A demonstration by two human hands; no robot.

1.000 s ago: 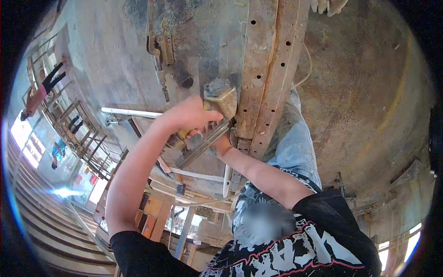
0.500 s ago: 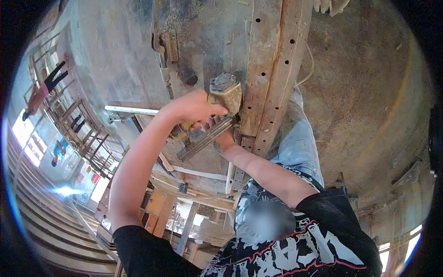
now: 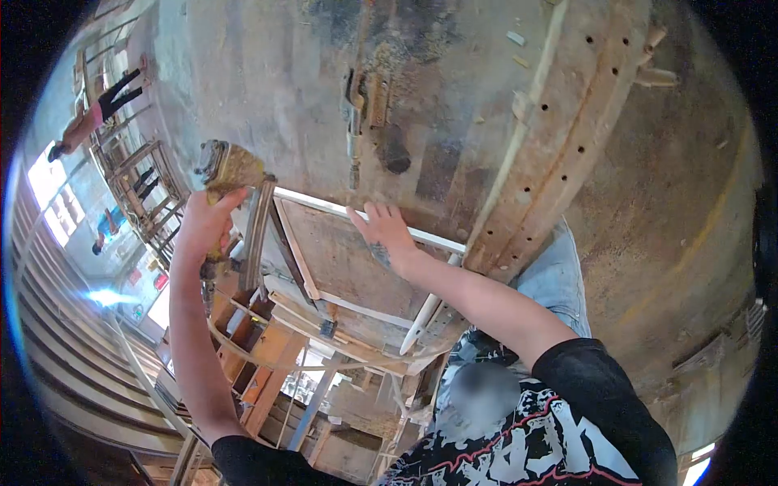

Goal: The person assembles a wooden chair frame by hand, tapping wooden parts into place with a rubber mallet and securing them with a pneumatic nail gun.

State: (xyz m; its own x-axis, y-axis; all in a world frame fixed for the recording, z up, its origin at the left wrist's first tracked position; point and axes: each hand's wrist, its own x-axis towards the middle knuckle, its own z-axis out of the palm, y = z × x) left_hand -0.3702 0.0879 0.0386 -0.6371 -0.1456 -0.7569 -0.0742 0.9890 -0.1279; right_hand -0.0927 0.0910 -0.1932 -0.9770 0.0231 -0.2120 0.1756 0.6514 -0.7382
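Observation:
My left hand (image 3: 207, 223) is closed around the handle of a worn, yellowish nail gun (image 3: 235, 168). The gun's nose is near the far-left corner of a wooden frame, and its long magazine points down toward me. My right hand (image 3: 389, 235) lies with fingers spread over the white rail (image 3: 442, 239) along the frame's far edge. Inside the frame is a brown panel (image 3: 344, 247). The exact contact between the gun's nose and the frame's corner cannot be made out.
A long perforated beam (image 3: 559, 154) runs beside the frame's right end. On the stained surface beyond lie a long metal tool (image 3: 354, 121) and a dark round patch (image 3: 395, 154). Wooden racks (image 3: 134, 178) and other people stand far left; finger-like shapes (image 3: 655, 77) show past the beam.
My left hand has carried the nail gun from beside the beam to the frame's left corner. My right hand, partly hidden behind the gun before, now rests on the rail. The view has shifted.

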